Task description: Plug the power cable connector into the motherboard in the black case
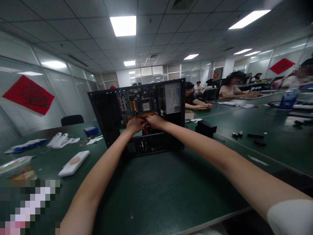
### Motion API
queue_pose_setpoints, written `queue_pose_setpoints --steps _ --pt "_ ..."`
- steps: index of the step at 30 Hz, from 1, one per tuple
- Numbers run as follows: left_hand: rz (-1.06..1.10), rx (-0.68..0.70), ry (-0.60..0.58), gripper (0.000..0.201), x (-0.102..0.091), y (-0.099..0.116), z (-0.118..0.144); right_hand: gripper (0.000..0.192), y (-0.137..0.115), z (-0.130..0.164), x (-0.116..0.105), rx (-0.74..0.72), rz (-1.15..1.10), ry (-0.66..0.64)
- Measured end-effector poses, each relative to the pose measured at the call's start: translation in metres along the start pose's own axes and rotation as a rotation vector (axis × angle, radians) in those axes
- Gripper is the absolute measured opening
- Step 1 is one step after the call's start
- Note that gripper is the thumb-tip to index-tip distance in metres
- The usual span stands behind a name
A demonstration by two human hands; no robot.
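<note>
A black computer case [102,111] stands on the green table with its open side facing me. Inside it are a motherboard [137,99] and, at upper right, a grey power supply [172,98] with a label. Both hands reach to the motherboard's lower edge. My left hand [136,125] has its fingers curled in, the fingertips meeting near the middle. Close beside it, my right hand [156,121] is closed in a pinch. Whatever lies between the fingers is too small and dark to make out. Thin red cables [146,131] hang just below the hands.
On the left lie a white slab-like device [74,164], a blue box [91,131], white items [58,140] and a plastic food container [18,168]. A black box [206,129] and small dark parts [255,135] sit right. Several people sit beyond, one in pink [228,90].
</note>
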State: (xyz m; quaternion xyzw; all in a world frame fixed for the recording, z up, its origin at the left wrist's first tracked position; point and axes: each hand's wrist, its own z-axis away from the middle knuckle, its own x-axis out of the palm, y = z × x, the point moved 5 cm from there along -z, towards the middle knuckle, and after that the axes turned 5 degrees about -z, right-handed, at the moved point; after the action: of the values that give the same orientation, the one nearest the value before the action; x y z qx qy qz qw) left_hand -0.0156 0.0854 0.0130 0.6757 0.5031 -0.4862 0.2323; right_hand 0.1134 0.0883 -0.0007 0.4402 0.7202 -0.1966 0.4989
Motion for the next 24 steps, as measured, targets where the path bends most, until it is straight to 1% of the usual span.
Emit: queue_pose_setpoints --steps 3,8,13,21,24 --pt "0.013 -0.038 -0.014 0.037 -0.001 0.002 0.0 0.031 0.0 0.002 -0.004 0.019 0.011 0.007" --pt "0.035 -0.113 -0.033 0.036 -0.005 0.002 -0.001 0.034 0.004 0.005 -0.009 0.094 0.02 -0.002" --pt "0.027 -0.087 -0.03 0.033 -0.006 0.003 -0.001 0.034 0.003 0.01 -0.011 0.129 0.008 -0.015" --pt "-0.019 -0.035 -0.034 0.035 -0.004 0.003 -0.002 0.028 0.004 0.023 -0.021 0.156 -0.014 -0.057" --pt "-0.023 -0.027 -0.043 0.035 -0.004 0.005 -0.001 0.029 0.004 0.025 -0.024 0.181 -0.032 -0.07"
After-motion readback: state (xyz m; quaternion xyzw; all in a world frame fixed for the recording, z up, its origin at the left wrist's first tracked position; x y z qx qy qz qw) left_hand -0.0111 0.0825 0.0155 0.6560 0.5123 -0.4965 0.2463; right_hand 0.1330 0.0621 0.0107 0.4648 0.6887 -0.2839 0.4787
